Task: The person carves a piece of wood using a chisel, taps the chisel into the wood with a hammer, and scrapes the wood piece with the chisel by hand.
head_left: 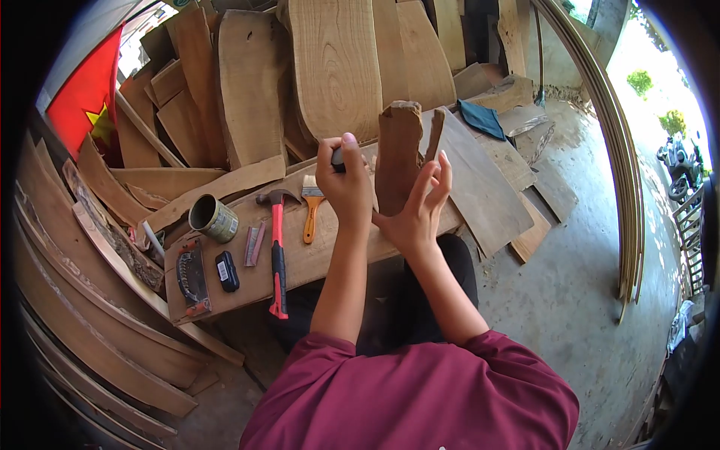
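Note:
My left hand (345,184) is closed in a fist around a small dark object with a rounded grey end (338,158); most of it is hidden by the fingers. Close beside it, my right hand (418,214) grips a brown wood piece (399,161) from below, holding it upright over the bench. The piece has a rough, broken top edge, and a narrow wood strip (436,133) stands at its right by my fingertips. Left of my forearms, a paintbrush (310,214) and a claw hammer (277,244) with a red and black handle lie on the bench.
The wooden bench (240,279) also carries a tin can (214,218), sandpaper strips (254,244), a small black case (226,271) and a sanding block (193,279). Wood slabs (337,67) lean behind it. At right, a flat board (484,187) and a dark cloth (482,120) lie.

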Demonstrator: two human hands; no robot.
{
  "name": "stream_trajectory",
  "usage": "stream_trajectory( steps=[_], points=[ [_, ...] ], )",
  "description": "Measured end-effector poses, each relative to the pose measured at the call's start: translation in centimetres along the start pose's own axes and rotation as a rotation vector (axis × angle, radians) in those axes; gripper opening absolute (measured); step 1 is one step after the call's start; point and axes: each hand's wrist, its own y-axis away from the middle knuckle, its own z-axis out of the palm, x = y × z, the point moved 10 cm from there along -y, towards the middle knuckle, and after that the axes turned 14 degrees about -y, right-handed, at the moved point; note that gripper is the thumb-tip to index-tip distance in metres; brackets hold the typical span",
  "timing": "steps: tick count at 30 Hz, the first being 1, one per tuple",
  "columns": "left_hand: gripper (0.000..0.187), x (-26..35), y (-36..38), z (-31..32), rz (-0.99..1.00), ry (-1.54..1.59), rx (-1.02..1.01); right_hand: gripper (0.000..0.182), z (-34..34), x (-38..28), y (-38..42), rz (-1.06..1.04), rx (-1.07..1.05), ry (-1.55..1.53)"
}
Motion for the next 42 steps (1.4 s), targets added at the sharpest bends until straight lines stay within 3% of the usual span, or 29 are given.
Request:
stream_trajectory(
  steps=[1, 2, 4, 5, 12, 15, 17, 19, 23, 26, 27, 30, 34, 37, 38, 40, 42],
  points=[
    [0.025, 1.1, 0.2, -0.1, 0.113, -0.132, 0.011, 0.101, 0.3, -0.3, 0.5, 0.002, 0.025, -0.100],
    [0.025, 2.2, 0.5, 0.0, 0.226, -0.263, 0.021, 0.101, 0.7, -0.4, 0.8, 0.007, 0.024, -0.101],
    [0.021, 2.5, 0.9, 0.0, 0.255, -0.291, 0.013, 0.066, 1.3, -1.6, 1.0, -0.066, 0.052, 0.069],
    [0.020, 3.2, 1.1, 0.1, 0.319, -0.373, 0.017, 0.041, 1.4, -1.1, 0.9, 0.016, 0.056, 0.056],
    [0.038, 4.4, 1.8, 1.4, 0.364, -0.518, -0.138, 0.038, 1.4, 0.5, 0.3, 0.030, 0.067, -0.040],
    [0.045, 3.9, 1.7, -0.6, 0.386, -0.373, -0.154, 0.039, 1.1, 0.5, 0.1, 0.017, 0.093, -0.016],
    [0.050, 1.7, 0.5, -3.8, 0.320, -0.477, -0.183, 0.040, 0.8, 0.1, -0.3, 0.008, 0.106, -0.017],
    [0.055, -3.9, -0.5, -9.1, 0.169, -0.800, -0.098, 0.040, 0.7, 0.0, -0.4, -0.006, 0.100, -0.018],
    [0.057, -15.9, 1.0, -19.7, -0.033, -1.604, -0.122, 0.039, 0.8, 0.1, -0.2, 0.007, 0.109, -0.021],
    [0.056, -16.0, 2.6, -21.6, -0.149, -1.666, -0.104, 0.038, 0.7, -0.3, -0.1, 0.031, 0.121, 0.030],
    [0.047, -15.7, 2.6, -20.7, -0.042, -1.578, -0.158, 0.038, 0.7, -0.5, -0.2, 0.036, 0.122, 0.032],
    [0.036, -17.4, 2.1, -19.9, -0.014, -1.652, -0.210, 0.037, 0.6, -1.0, -0.2, 0.021, 0.109, 0.111],
    [0.031, -17.7, 1.1, -20.2, -0.073, -1.586, -0.259, 0.037, 0.7, -0.8, -0.2, 0.023, 0.117, 0.068],
    [0.033, -17.7, -0.5, -20.7, -0.027, -1.318, -0.364, 0.037, 0.6, -0.7, -0.2, 0.017, 0.120, 0.068],
    [0.033, -15.8, -0.8, -20.5, -0.020, -1.316, -0.361, 0.037, 0.7, -0.6, -0.2, 0.025, 0.120, 0.065],
    [0.036, -9.3, -0.4, -18.5, -0.196, -0.980, -0.528, 0.037, 0.7, -0.5, -0.1, 0.022, 0.132, 0.048],
    [0.037, -1.3, 0.0, -15.7, -0.119, -0.781, -0.613, 0.037, 0.7, -0.3, 0.0, 0.021, 0.140, 0.030]
  ],
)
